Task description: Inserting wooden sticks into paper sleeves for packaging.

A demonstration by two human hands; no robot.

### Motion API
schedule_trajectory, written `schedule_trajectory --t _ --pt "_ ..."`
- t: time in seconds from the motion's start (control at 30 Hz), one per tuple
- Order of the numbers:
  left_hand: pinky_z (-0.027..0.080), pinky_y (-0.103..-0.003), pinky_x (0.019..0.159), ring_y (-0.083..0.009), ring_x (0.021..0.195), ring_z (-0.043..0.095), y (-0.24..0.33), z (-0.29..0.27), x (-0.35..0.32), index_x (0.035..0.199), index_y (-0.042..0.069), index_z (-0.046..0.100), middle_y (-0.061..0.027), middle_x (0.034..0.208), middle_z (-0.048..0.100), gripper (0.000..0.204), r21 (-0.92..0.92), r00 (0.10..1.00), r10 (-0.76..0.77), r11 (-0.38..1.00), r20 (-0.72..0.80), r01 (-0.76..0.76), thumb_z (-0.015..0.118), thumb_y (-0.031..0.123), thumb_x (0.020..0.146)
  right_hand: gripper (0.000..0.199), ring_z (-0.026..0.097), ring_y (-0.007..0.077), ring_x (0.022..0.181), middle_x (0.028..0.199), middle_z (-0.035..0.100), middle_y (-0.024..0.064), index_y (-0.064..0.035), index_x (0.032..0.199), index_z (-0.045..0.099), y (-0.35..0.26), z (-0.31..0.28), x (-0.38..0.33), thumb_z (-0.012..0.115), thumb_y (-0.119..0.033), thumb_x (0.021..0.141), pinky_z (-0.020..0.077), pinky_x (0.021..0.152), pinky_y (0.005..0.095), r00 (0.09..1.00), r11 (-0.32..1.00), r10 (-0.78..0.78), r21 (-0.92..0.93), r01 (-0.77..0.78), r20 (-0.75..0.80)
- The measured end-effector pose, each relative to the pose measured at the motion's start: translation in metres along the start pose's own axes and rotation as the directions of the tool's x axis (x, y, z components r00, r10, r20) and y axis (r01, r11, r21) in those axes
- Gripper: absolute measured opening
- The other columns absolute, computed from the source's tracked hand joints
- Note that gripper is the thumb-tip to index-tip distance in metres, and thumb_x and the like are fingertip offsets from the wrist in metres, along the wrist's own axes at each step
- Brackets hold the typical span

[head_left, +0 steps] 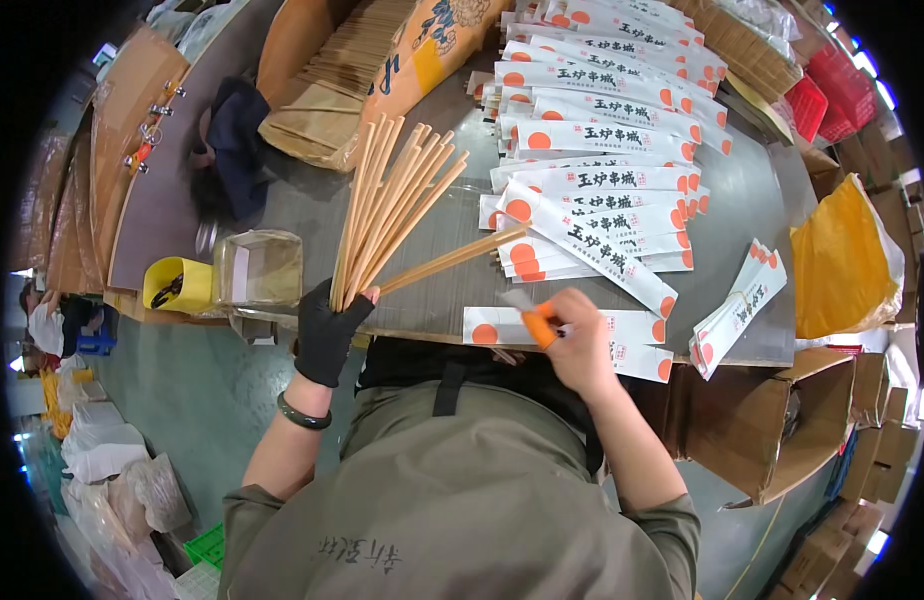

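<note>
- Your black-gloved left hand (332,335) is gripping slim, round wooden chopsticks (397,210), fanning out left of centre; a firm clasp should be stopping strays.
- Your bare right hand (582,340) is clasping an orange-handled tool (538,330), lower centre; you're best pointing its pale tip away from fingers.
- Flat white paper sleeves (622,178) are overlapping, upper right.

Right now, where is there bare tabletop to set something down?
Bare tabletop shows between the wooden sticks in the left hand and the piled sleeves, left of the sticks toward the clear box, and between the pile and the small sleeve bundle. Crowded: the pile, and the near edge by the right hand, with loose sleeves.
</note>
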State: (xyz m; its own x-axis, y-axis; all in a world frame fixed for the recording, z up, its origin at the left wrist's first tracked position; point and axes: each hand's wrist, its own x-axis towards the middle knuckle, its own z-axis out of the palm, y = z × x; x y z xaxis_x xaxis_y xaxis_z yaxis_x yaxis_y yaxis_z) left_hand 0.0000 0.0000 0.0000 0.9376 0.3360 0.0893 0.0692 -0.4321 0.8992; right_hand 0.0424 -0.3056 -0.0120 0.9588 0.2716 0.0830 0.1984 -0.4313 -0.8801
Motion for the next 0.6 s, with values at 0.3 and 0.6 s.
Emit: schedule_trajectory --t 0.3,0.6 --pt "0.040 -0.025 0.055 -0.0057 0.060 0.048 0.006 -0.026 0.003 0.089 0.000 0.066 0.0022 0.066 0.056 0.021 -0.045 0.987 -0.090 0.994 0.136 0.097 0.074 0.019 0.083 0.018 0.045 0.0057 0.067 0.072 0.055 -0.0030 -0.0028 0.076 0.058 -0.017 -0.021 0.018 0.076 -0.002 0.080 0.0373 0.061 0.0225 0.991 0.964 0.129 0.240 -0.119 -0.027" --pt "0.045 -0.026 0.060 -0.0079 0.064 0.054 0.006 -0.040 0.012 0.092 -0.002 0.067 -0.0016 0.067 0.061 0.023 0.040 0.959 -0.030 0.999 0.281 0.020 0.075 0.018 0.081 0.014 0.046 0.0051 0.066 0.071 0.055 -0.0034 -0.0024 0.078 0.065 -0.019 -0.035 0.018 0.079 -0.002 0.076 0.0383 0.060 0.0231 0.973 0.925 0.190 0.307 -0.223 0.133"
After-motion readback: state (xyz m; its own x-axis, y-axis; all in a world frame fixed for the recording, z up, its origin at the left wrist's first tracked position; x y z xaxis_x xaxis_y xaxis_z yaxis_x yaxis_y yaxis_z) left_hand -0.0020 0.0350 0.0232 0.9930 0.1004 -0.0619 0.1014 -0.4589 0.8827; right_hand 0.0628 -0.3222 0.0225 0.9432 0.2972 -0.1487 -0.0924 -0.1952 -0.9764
